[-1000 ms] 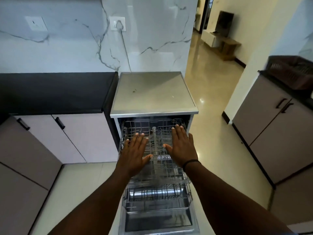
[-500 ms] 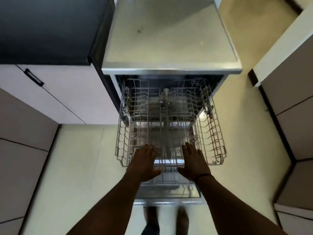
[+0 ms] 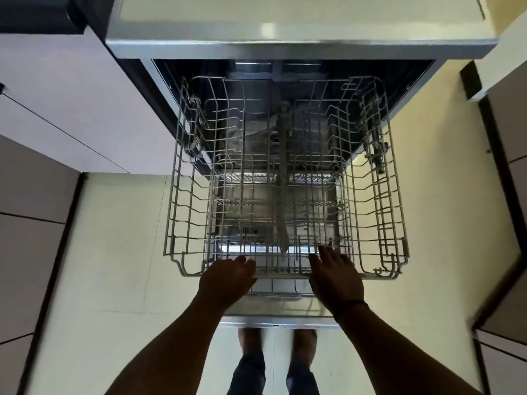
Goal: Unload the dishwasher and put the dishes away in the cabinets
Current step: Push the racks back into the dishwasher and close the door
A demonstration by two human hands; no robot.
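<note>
Upper rack (image 3: 285, 172) pulled well out of dishwasher (image 3: 299, 44), hanging over open door (image 3: 279, 316); no dishes visible in it, just bare wire tines and the spray arm (image 3: 283, 178) beneath

Left hand (image 3: 228, 283) at rack's front edge, left of centre, fingers curled over the front wire: looks like a grip on the rim. Right hand (image 3: 336, 277) at front edge, right of centre, fingers fairly straight and resting on the wire, no wrap visible

Lower rack (image 3: 273, 289) only partly seen through the wires, contents too dim to call

Handling, as a guess: rack is light, stiff coated wire, rolls on side rails, so needs an even two-handed push or pull at the front rim, not on the tines; lopsided force could rack it in the rails. Wire possibly wet and slick. With nothing showing up top, probably nothing here for the cabinets (image 3: 71, 115)
</note>
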